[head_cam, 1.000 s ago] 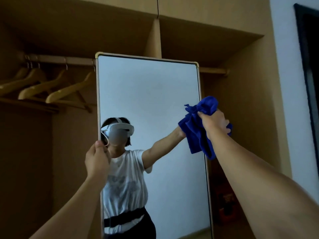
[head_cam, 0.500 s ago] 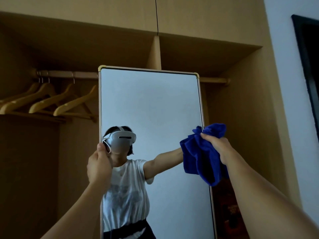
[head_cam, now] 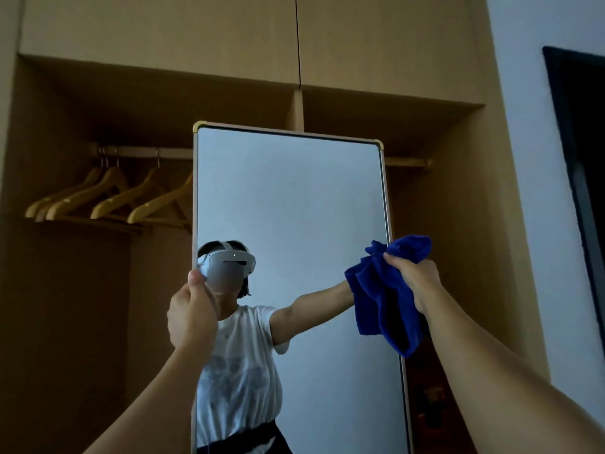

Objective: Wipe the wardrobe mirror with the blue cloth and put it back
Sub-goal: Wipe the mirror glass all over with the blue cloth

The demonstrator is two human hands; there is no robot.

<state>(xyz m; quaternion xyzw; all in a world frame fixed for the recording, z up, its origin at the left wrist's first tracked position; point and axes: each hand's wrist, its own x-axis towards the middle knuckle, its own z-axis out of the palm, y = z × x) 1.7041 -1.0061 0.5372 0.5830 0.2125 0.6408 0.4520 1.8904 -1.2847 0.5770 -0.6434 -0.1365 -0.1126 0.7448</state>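
A tall mirror with a thin gold frame stands out from the open wooden wardrobe. My left hand grips the mirror's left edge at about mid-height, thumb on the front. My right hand holds a bunched blue cloth against the mirror's right edge, and the cloth hangs down below my fingers. The glass reflects a person in a white shirt with a headset, whose arm reaches to the cloth.
Several wooden hangers hang on a rail in the left compartment behind the mirror. Closed cabinet doors sit above. A white wall and a dark door frame stand to the right. Something small and dim lies low in the right compartment.
My right hand with the blue cloth has slid down along the mirror's right edge. The view has tilted up, showing more of the top cabinets. My left hand keeps its grip.
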